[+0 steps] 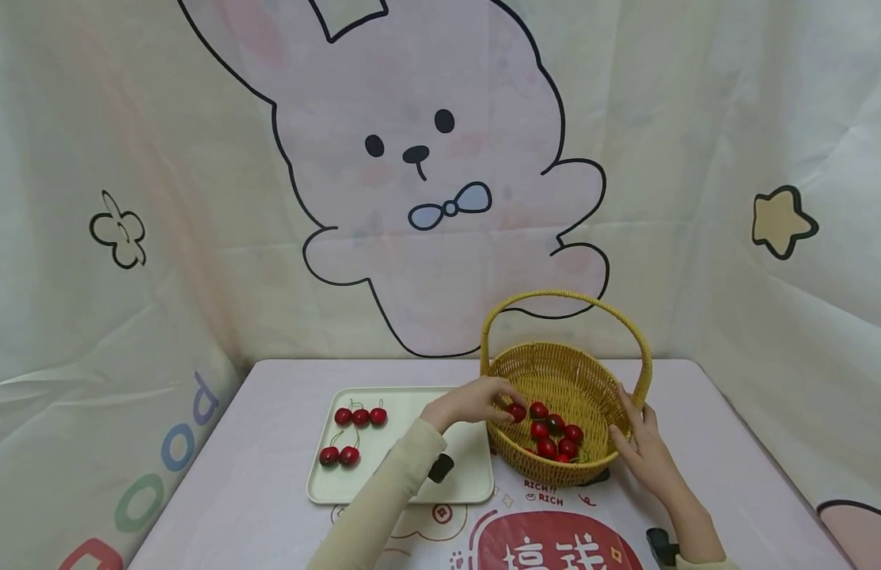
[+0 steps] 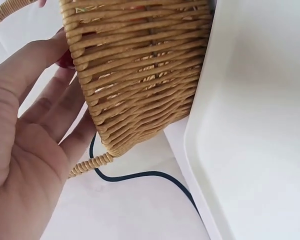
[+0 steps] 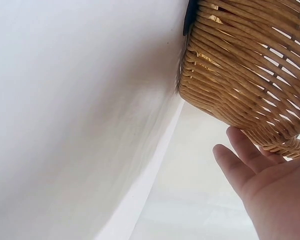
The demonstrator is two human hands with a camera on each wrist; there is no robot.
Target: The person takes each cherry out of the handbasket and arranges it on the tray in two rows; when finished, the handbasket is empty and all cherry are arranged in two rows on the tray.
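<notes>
A yellow woven basket with a tall arched handle stands on the table, several dark red cherries lying inside it. Just inside its left rim, my left hand pinches a cherry; in the left wrist view that cherry shows partly behind the thumb and the weave. My right hand holds the basket's right rim near the handle's foot; its fingers touch the weave in the right wrist view. Left of the basket, a white tray bears cherries with stems: three in a back row, two in front.
The table carries a cloth with a red printed patch at the front. Behind it hangs a curtain with a cartoon animal. The tray's right edge lies close against the basket.
</notes>
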